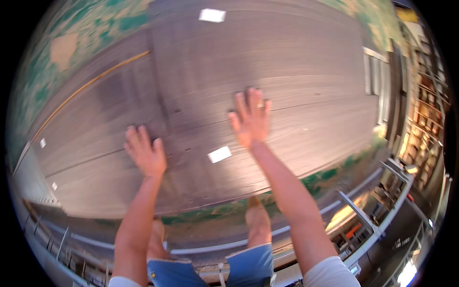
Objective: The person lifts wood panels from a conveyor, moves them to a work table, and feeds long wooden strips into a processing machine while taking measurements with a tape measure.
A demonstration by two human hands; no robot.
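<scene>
Both my arms reach forward over wide, brown wood-grain panels (pixel 296 57) that lie side by side on a worn green surface. My left hand (pixel 146 153) rests palm down with its fingers stretched, left of the seam between two panels. Farther right, my right hand (pixel 251 119) lies on the larger panel with its fingers spread. Neither hand holds anything. A white paper label (pixel 219 154) sits on the panel between my hands, nearer to me. Another white label (pixel 212 15) lies at the far side. Slight blur softens the finger edges.
A thin yellowish strip (pixel 91 82) runs along the left panel's far side. Grey-white slats (pixel 374 79) stand at the right end. A metal frame (pixel 358 210) is at the lower right, beyond it shelving (pixel 425 115) with stacked pieces. The green worn surface (pixel 91 38) shows past the panels.
</scene>
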